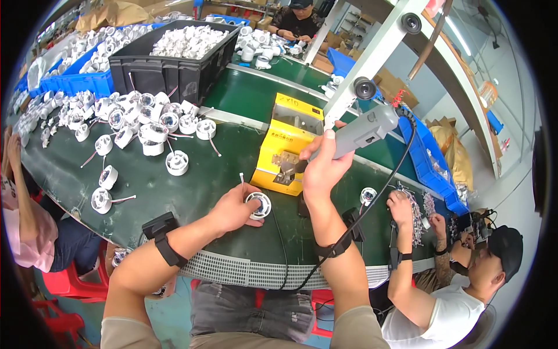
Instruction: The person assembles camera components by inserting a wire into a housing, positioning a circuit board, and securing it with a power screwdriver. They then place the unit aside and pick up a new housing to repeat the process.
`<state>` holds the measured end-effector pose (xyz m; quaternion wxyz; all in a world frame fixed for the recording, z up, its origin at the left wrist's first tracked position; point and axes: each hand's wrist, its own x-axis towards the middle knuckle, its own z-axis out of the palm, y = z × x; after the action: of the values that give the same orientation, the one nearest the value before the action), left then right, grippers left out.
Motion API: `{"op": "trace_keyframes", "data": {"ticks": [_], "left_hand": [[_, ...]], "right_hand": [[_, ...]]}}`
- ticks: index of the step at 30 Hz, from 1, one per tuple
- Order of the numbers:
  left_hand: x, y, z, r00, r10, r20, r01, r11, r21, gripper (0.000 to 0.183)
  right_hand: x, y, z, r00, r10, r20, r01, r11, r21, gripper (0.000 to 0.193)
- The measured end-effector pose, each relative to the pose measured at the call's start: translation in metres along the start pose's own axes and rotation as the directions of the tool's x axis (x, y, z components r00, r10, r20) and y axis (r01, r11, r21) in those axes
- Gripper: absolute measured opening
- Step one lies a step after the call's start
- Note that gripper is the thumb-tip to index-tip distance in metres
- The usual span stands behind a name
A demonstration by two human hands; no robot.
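Note:
My left hand (231, 210) rests low over the green work surface, fingers closed round a small white round housing (260, 205) with a dark centre. A thin wire stands up beside that hand. Raised to the right, my right hand (326, 168) grips a corded grey electric screwdriver (365, 129), its cord end tilted up and right. The driver's working end points down-left at the metal front of a yellow screw feeder box (285, 139); whether it touches cannot be made out.
White wired housings (152, 132) lie piled on the left, below a black crate (151, 72) of white parts and blue bins (93, 81). A black cable (372, 209) hangs past my right forearm. One co-worker (442, 302) sits close on the right; others are left and across.

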<state>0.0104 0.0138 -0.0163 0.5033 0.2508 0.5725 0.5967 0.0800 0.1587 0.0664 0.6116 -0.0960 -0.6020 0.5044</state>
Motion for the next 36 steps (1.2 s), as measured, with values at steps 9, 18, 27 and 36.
{"op": "trace_keyframes", "data": {"ticks": [9, 18, 27, 36], "left_hand": [[0.0, 0.002, 0.0, 0.999, -0.029, -0.02, 0.03, 0.999, 0.012, 0.027], [0.0, 0.003, 0.001, 1.0, -0.018, -0.008, 0.018, 1.0, 0.022, 0.029], [0.0, 0.001, 0.0, 1.0, -0.011, -0.002, 0.011, 0.999, 0.032, 0.028], [0.001, 0.002, 0.001, 1.0, 0.012, 0.007, -0.012, 1.0, 0.015, 0.031]], "right_hand": [[-0.005, 0.005, 0.007, 1.0, 0.011, 0.023, -0.011, 1.0, -0.028, 0.024], [-0.002, 0.004, 0.007, 1.0, 0.021, 0.023, -0.021, 1.0, 0.013, 0.023], [-0.01, 0.001, 0.006, 0.993, 0.07, 0.09, -0.07, 0.998, 0.0, 0.022], [-0.056, -0.017, 0.003, 0.971, 0.171, 0.168, -0.199, 0.966, 0.167, 0.026]]}}
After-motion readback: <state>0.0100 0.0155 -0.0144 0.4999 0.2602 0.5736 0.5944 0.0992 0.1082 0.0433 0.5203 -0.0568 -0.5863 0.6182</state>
